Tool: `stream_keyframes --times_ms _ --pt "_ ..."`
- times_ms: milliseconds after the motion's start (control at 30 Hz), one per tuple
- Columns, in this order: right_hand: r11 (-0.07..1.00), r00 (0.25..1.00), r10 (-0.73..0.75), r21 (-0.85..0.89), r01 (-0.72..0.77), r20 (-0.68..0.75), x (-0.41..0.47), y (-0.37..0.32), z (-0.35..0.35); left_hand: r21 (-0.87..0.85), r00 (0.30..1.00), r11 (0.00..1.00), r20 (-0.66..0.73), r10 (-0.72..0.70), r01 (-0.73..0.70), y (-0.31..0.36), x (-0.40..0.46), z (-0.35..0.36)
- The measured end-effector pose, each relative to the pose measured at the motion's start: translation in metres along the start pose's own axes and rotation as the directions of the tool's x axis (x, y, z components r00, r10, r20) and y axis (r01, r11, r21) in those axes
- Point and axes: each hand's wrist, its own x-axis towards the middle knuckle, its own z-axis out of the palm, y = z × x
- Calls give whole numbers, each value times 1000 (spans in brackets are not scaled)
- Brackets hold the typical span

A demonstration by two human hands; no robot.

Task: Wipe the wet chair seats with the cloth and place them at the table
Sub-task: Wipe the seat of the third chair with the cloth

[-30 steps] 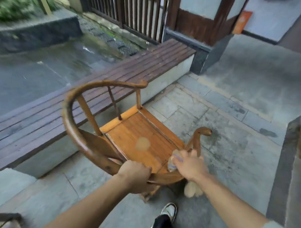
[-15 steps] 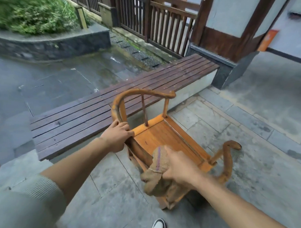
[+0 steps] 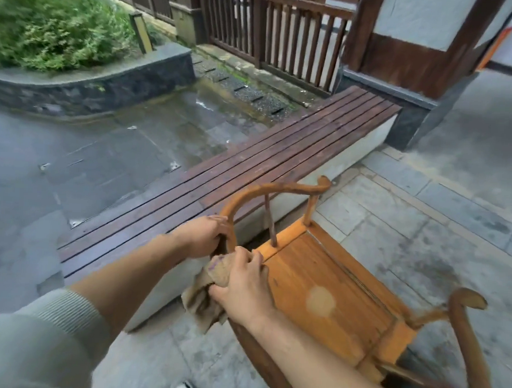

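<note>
While left hand [image 3: 202, 238] grips chair [image 3: 326, 295] rail, right hand [image 3: 243, 286] clutches cloth [image 3: 200, 303], legs hidden.

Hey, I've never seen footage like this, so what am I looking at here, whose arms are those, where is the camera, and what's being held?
There is no machine here. The camera is worn on a person's head and looks forward and down, so the two bare arms reaching into the picture are that person's own.

The left hand grips the curved wooden back rail of an orange-brown wooden armchair. The right hand holds a crumpled beige cloth at the near edge of the chair's flat seat.

The chair stands on grey stone paving, beside a long bench of dark wooden slats. Beyond lie wet pavement, a green shrub behind a low stone wall, and a wooden railing.
</note>
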Motion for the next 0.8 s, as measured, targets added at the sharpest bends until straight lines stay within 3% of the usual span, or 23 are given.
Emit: stream_keyframes --times_ms 67,167,300,467,633,800 --pt "999 997 43 18 -42 -57 40 -17 11 42 989 990 62 134 -137 -40 30 -8" --pt "994 985 104 -10 -106 -139 101 -37 23 95 965 971 169 200 -218 -97 85 -22" --pt "910 879 415 103 -402 -235 175 -57 28 116 847 871 326 420 -477 -148 166 -31" --pt "792 751 609 149 -592 -255 231 -60 27 179 693 729 518 501 -661 -154 233 -30" --pt "776 710 624 152 -612 -328 291 -43 24 213 573 589 624 531 -779 -145 318 -29" --pt "687 620 726 345 -640 -297 340 -14 1 220 465 473 732 498 -853 -124 383 -23"
